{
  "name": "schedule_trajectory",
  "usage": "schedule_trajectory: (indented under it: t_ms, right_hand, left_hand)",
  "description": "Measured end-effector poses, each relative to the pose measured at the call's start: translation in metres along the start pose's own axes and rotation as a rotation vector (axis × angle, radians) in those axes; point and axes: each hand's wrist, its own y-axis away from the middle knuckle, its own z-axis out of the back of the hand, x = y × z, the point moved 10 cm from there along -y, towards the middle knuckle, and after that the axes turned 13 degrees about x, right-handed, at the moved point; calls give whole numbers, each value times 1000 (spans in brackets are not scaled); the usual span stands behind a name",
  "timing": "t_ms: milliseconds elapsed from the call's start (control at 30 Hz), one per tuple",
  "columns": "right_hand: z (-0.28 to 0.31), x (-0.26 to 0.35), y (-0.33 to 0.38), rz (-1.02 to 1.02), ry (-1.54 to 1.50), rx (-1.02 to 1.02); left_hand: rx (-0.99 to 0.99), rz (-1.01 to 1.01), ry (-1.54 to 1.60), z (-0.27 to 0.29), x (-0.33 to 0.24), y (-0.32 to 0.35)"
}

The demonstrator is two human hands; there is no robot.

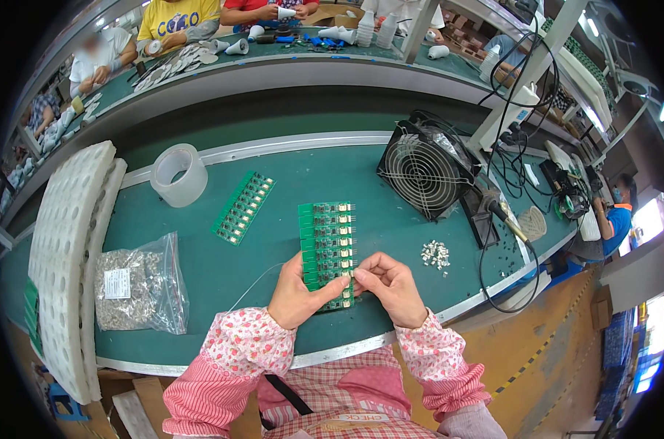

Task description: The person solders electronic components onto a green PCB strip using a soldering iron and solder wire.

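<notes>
A long green circuit board panel [327, 241] lies on the green bench mat in front of me. My left hand [297, 295] grips its near end from the left, thumb over the lower boards. My right hand [390, 285] pinches at the same near end from the right, fingertips meeting the left thumb at the board's edge. A second green circuit board panel [243, 207] lies apart to the upper left.
A clear bag of small metal parts [136, 289] and stacked white foam trays [67, 249] lie at left. A tape roll [178, 174] stands behind. A black fan [423, 170], a soldering iron [506, 219] and a pile of small white parts [436, 254] sit at right. Other people work at the far bench.
</notes>
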Motion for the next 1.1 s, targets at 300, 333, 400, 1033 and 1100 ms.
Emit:
schedule_trajectory:
  t_ms: [300, 333, 400, 1033, 1100]
  right_hand:
    - [-7, 4, 5, 119, -3, 0]
    - [-8, 6, 6, 120, 29, -17]
    - [-9, 6, 6, 125, 61, -39]
    - [62, 86, 75, 162, 1639, -544]
    - [60, 85, 74, 183, 1616, -525]
  left_hand:
    - [14, 19, -44, -3, -2, 2]
    - [11, 9, -56, -3, -4, 3]
    - [12, 3, -57, -3, -2, 3]
    - [-151, 65, 183, 14, 17, 0]
    - [-130, 36, 187, 13, 18, 1]
